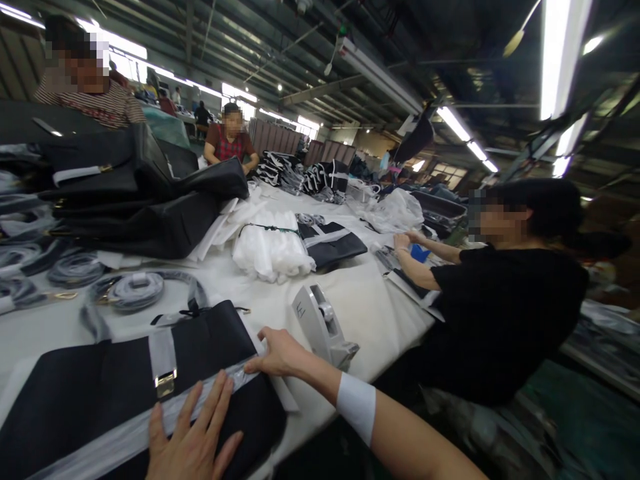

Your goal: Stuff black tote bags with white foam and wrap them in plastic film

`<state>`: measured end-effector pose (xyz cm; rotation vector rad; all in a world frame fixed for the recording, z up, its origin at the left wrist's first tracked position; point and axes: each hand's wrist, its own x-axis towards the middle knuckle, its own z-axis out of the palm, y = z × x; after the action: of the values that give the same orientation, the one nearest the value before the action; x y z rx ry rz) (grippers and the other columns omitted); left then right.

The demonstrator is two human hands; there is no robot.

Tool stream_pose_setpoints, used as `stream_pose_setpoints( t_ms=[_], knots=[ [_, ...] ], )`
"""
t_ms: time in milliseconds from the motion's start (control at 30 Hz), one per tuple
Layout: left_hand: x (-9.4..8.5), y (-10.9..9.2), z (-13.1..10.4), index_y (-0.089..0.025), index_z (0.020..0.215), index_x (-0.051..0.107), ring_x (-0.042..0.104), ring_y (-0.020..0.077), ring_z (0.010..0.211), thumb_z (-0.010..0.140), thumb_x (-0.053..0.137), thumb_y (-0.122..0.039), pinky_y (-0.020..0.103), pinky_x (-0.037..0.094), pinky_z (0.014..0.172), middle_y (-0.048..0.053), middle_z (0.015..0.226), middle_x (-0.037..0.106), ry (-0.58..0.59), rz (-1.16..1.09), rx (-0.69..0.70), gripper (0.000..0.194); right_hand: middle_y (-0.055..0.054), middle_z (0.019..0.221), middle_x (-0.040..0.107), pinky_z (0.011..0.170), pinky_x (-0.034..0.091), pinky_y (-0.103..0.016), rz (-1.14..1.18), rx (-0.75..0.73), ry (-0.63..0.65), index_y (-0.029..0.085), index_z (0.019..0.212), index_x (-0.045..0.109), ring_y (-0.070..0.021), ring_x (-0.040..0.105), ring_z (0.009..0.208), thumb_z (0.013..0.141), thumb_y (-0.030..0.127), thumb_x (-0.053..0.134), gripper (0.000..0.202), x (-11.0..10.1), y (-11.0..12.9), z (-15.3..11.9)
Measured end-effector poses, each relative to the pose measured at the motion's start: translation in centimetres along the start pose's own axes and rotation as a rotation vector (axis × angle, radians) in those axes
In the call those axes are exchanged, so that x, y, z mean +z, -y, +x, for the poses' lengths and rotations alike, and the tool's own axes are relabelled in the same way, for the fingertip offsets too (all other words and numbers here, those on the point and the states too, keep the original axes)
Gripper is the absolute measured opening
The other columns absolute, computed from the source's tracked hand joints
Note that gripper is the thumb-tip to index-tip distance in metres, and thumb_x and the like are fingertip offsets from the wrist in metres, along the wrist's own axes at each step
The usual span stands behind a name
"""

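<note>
A flat black bag [90,387] with a metal clasp [165,383] lies at the near edge of the white table [360,300]. A clear wrapping strip [125,433] runs across it. My left hand [193,437] rests flat on the strip, fingers spread. My right hand [280,353] presses its fingertips on the strip's end at the bag's right edge. A white band circles my right forearm. A grey tape dispenser [323,327] stands just right of my right hand.
A stack of black bags [140,200] stands at the left, coiled wrapped straps [135,290] before it. White packing bundles [273,250] lie mid-table. A person in black [505,307] works at the right; two others sit at the far side.
</note>
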<state>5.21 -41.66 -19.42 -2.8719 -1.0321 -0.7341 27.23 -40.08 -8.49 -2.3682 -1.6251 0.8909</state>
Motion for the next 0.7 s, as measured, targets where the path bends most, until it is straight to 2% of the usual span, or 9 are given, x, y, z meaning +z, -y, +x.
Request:
stream_pose_setpoints(
  t_ms=[133,233,333,500,700],
  knots=[
    [-1.4,-0.2,1.6,-0.022,0.136,0.053,0.033,0.0406,0.136,0.09,0.042,-0.035,0.074,0.0,0.108,0.007,0.147,0.045,0.015,0.033,0.009,0.05,-0.014,0.105,0.07,0.072,0.05,-0.034,0.016,0.002,0.008,0.016,0.123,0.059,-0.0295,0.066,0.092,0.056,0.062,0.076,0.083,0.2,-0.3,0.6],
    [-2.1,-0.6,3.6,-0.016,0.139,0.049,0.027,0.0389,0.14,0.091,0.042,-0.043,0.069,0.006,0.111,0.011,0.152,0.037,0.022,0.04,0.058,0.056,-0.015,0.109,0.069,0.074,0.05,-0.034,0.049,-0.013,0.003,0.015,0.123,0.059,-0.03,0.065,0.096,0.055,0.061,0.077,0.083,0.4,-0.5,1.0],
    [-1.3,-0.6,4.9,-0.015,0.145,0.04,0.03,0.0358,0.14,0.092,0.04,-0.051,0.062,0.014,0.113,0.011,0.153,0.034,0.024,0.041,0.135,0.064,-0.014,0.108,0.069,0.076,0.049,-0.033,0.086,-0.012,-0.018,0.015,0.122,0.06,-0.0288,0.065,0.096,0.056,0.057,0.078,0.08,0.7,-0.9,1.1],
    [0.5,0.0,4.4,-0.013,0.147,0.036,0.033,0.0343,0.139,0.093,0.039,-0.054,0.058,0.02,0.113,0.011,0.153,0.032,0.059,0.041,0.17,0.068,-0.009,0.099,0.07,0.072,0.046,-0.031,0.131,0.009,-0.029,0.016,0.114,0.063,-0.0254,0.063,0.09,0.056,0.053,0.08,0.071,1.2,-1.3,1.2],
    [0.5,0.0,4.1,-0.01,0.147,0.033,0.032,0.0345,0.139,0.092,0.039,-0.058,0.058,0.022,0.112,0.014,0.151,0.036,0.07,0.023,0.146,0.074,-0.001,0.078,0.065,0.062,0.04,-0.026,0.198,0.021,-0.049,0.016,0.103,0.066,-0.0177,0.057,0.074,0.057,0.052,0.081,0.059,1.3,-1.5,1.0]
  ],
)
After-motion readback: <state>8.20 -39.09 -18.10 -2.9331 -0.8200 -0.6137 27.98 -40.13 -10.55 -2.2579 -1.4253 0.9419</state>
